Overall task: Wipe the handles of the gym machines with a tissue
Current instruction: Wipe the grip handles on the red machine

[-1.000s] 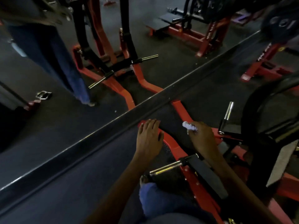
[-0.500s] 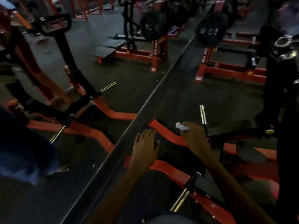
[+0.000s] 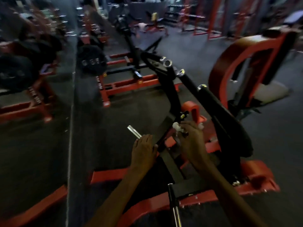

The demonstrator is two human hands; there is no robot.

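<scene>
The small crumpled white tissue [image 3: 176,126] sits at the fingertips of the right hand [image 3: 191,141], which pinches it w/ curled fingers, just like half a sec ago and a sec ago. What changed is the view: it has swung up and round, so the long mirror edge that ran slantwise past the hands is now off to the far left, and the tall black padded handles w/ shiny silver end caps [image 3: 173,74] now stand up beyond the right hand. The tissue now looks pressed near a black post w/ a small knob, just past the fingertips; too blurry to say if it touches. The left hand [image 3: 144,150] has slid a bit: a sec ago it lay flat on the red frame, now it rests flat and relaxed, holding nothing, w/ the short shiny silver peg [image 3: 133,131] poking out just past its fingers. I think this means the low part may be done and the wiping will go on to the tall handles next, which are not wiped yet. The red metal machine frame [image 3: 255,174] spreads out under both arms. No boxes, bins or other containers can be seen near the hands.
</scene>
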